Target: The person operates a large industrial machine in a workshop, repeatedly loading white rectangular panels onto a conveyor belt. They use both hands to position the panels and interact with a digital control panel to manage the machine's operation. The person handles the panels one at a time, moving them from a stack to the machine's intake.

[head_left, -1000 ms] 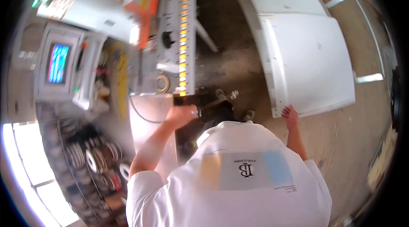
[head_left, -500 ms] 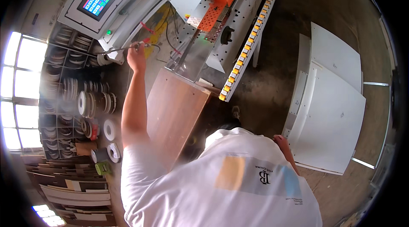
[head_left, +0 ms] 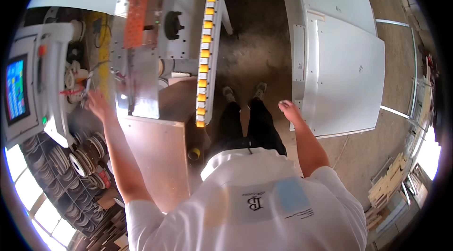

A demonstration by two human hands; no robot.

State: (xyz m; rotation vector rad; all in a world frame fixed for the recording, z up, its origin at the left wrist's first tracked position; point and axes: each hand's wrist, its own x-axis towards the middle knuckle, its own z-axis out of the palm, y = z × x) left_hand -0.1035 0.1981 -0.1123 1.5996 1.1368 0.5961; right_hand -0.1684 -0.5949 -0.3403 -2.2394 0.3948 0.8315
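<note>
My left hand (head_left: 98, 106) is stretched out at the left, between the control console (head_left: 45, 81) and the long machine. Its fingertips seem closed on a thin metal tool (head_left: 88, 86) with a hose; blur hides the exact grip. My right hand (head_left: 289, 110) hangs at the right, beside the near left edge of the white panels (head_left: 349, 76). Its fingers are curled and pressed together, with a small pale spot at the tips that I cannot make out.
A rail with yellow rollers (head_left: 204, 68) runs along the machine in front of me. At its near end stands a wooden cabinet (head_left: 155, 142). Racked rolls of edge strip (head_left: 85, 159) stand at left; stacked boards (head_left: 389, 180) lie at far right.
My view has turned, so the machine and console have shifted left. My left hand has come lower beside the console. My right hand has moved forward, away from my side.
</note>
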